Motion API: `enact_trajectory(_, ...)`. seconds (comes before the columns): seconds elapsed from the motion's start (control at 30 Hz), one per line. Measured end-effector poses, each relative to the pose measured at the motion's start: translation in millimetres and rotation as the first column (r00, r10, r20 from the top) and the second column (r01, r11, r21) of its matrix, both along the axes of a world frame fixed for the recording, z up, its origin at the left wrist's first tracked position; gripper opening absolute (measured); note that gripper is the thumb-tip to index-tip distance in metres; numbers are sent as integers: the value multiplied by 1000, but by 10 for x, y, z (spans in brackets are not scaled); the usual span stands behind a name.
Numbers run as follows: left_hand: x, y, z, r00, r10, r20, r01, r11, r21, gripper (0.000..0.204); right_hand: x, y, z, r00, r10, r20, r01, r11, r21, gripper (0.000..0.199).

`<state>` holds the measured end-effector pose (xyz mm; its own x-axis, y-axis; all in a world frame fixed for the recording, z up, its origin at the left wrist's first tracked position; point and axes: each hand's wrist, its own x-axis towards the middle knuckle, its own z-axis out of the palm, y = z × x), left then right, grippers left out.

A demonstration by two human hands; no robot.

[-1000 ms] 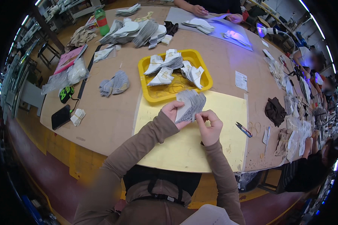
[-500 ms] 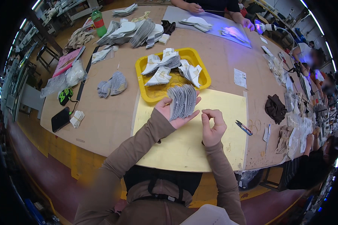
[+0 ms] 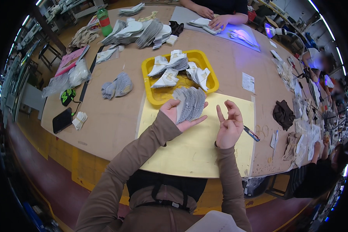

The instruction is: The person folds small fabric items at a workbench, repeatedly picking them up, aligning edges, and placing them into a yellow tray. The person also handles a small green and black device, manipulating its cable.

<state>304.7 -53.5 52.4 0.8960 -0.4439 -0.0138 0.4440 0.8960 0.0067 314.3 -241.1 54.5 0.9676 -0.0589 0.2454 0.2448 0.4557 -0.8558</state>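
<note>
A fanned stack of grey cut fabric pieces (image 3: 190, 103) lies in my left hand (image 3: 173, 113), its palm turned up and the fingers around the stack's edges. The stack hangs over the near rim of a yellow plastic tray (image 3: 151, 101). To the right, apart from the stack, my right hand (image 3: 229, 129) is raised with one finger stretched and the others curled. A thin tan line, apparently a rubber band (image 3: 235, 121), runs across its fingers. Inside the tray sit several banded bundles of white and grey pieces (image 3: 167, 78).
A yellow sheet (image 3: 181, 150) covers the table in front of me. Thread snips (image 3: 252, 133) lie beyond my right hand. Leftward are a grey bundle (image 3: 118, 86), a phone (image 3: 62, 120) and a green bottle (image 3: 103, 21). Across the table, a co-worker's hands (image 3: 220, 22) touch white pieces near a lamp (image 3: 273, 31).
My right hand has moved slightly right and its fingers have spread from a pinch. My left hand still holds the stack. The co-worker's hands have come onto the white pieces.
</note>
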Motion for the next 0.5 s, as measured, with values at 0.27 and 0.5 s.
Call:
enact_trajectory(0.27,-7,8,-57,999,-41,-22,39,996,-76,59,25,-18,113,928,298,-221,-238,935,263,53)
enact_trajectory(0.5,-2,5,-108,990,-107,-87,103,994,-48,57,8,26,100,956,287,-59,-293,937,-191,65)
